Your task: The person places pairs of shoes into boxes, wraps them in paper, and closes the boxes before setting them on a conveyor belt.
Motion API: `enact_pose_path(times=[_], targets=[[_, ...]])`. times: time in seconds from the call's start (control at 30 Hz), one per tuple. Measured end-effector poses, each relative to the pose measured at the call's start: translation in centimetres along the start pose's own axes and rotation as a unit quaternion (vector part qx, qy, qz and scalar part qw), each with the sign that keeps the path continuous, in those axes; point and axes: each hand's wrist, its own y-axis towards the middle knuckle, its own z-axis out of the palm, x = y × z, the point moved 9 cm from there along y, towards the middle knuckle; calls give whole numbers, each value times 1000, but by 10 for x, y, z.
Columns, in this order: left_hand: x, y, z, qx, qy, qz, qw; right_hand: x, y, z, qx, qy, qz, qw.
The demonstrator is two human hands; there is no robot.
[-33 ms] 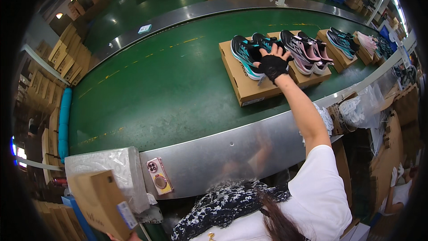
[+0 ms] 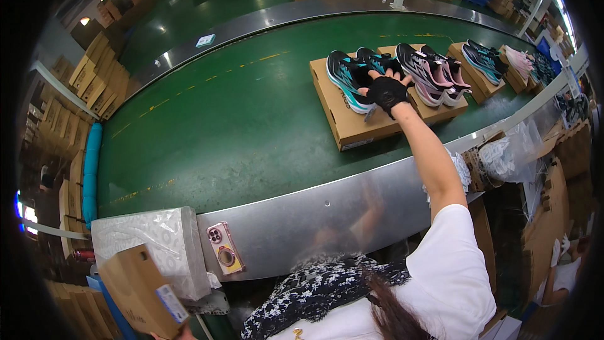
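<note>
Right hand point(image 2: 386, 91), gloved, fingers spread flat on black-teal shoes point(image 2: 352, 75) atop cardboard box point(image 2: 352, 123) on green conveyor belt point(image 2: 239, 126), steadying pair; left hand unseen

three shoe pairs point(image 2: 402, 72), three boxes point(image 2: 352, 116), one phone point(image 2: 225, 249)

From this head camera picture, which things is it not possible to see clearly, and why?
- Left hand: not in the head view; only the right hand, in a black fingerless glove, reaches the teal and black shoes.
- Right fingers: whether they grip a shoe or just rest on it cannot be told; the glove hides the contact.
- Far shoes near the right rim: too small and bent by the fisheye.
- Cardboard box, lower left: cut off by the edge.
</note>
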Motion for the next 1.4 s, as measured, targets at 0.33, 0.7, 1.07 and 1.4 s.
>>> enact_pose_path(times=[0.33,0.7,1.07,1.4], targets=[[48,36,-15,-58,346,-29,936,52,-31,-35,-6,69,-182,981],[218,-128,377,516,465,206,690,170,-182,-102,152,219,-450,852],[273,-97,332,473,588,115,647,186,-218,-69,209,231,-478,822],[292,-89,266,505,608,207,577,202,-315,31,46,223,-665,711]])
